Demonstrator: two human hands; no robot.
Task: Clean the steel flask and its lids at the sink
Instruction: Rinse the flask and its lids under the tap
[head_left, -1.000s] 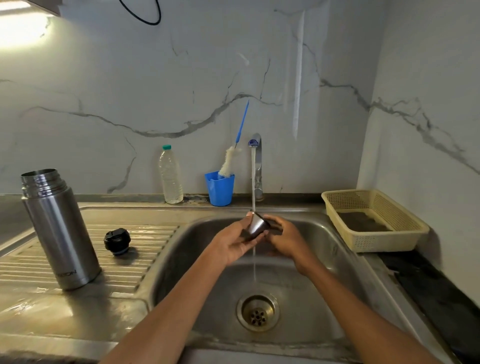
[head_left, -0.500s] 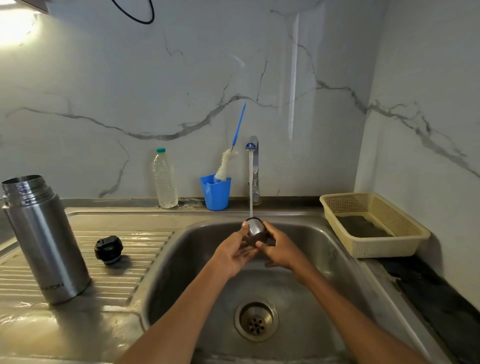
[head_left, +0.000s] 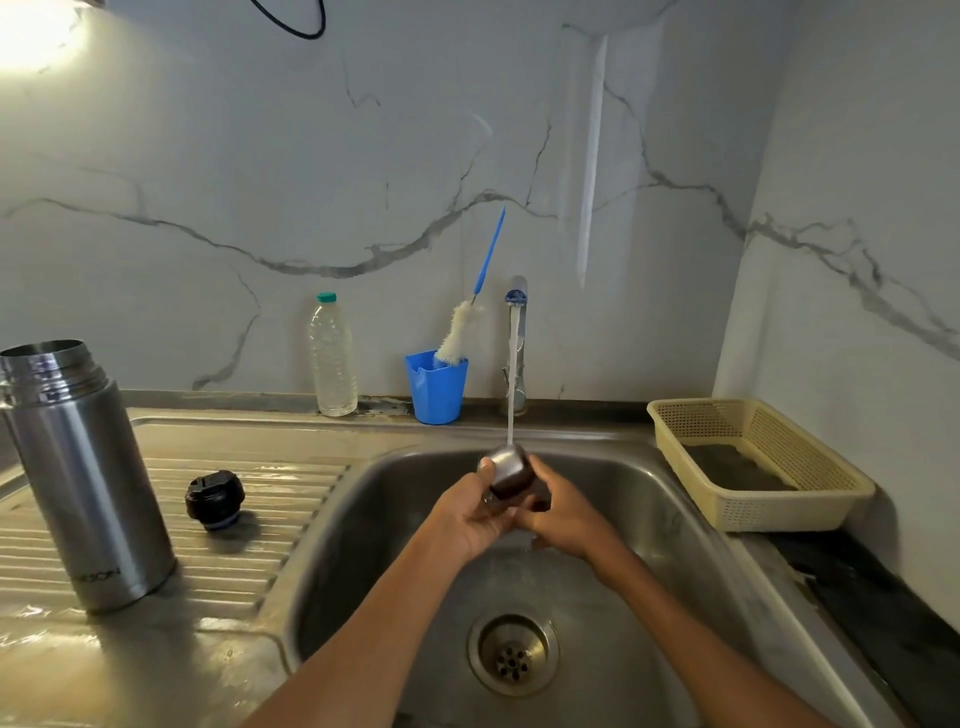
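- Both hands hold the steel cup lid (head_left: 510, 472) over the sink (head_left: 649, 519), right under the tap (head_left: 517, 343), and the water stream (head_left: 511, 395) lands on the lid's top.
- The left hand (head_left: 470, 514) grips the lid from the left, thumb up beside its rim; the right hand (head_left: 563, 514) wraps it from the right, fingers curled round its side.
- The lid sits domed side up and a little tilted. A second ago it lay more on its side, with its open mouth partly in view; half a second ago it was already turned over, much as now.
- The hands have stayed at the same spot under the tap through all three moments; only the lid has turned between them.
- The flask (head_left: 85, 478) stands upright and open on the draining board (head_left: 249, 561), well left of the tap. It has not moved on the board; its shift in the picture comes from the camera.
- The black stopper (head_left: 214, 500) lies on the board between the flask and the sink, where it was before.
- Just left of the tap, against the wall, a blue cup (head_left: 436, 387) holds a bottle brush (head_left: 467, 322); a clear plastic bottle (head_left: 332, 358) stands further left. Neither has moved.
- Right of the tap a cream basket (head_left: 810, 506) sits on the counter with something dark inside; what it is I cannot tell.
- The drain (head_left: 513, 653) lies in the sink bottom, below the hands and nearer the camera than the tap.
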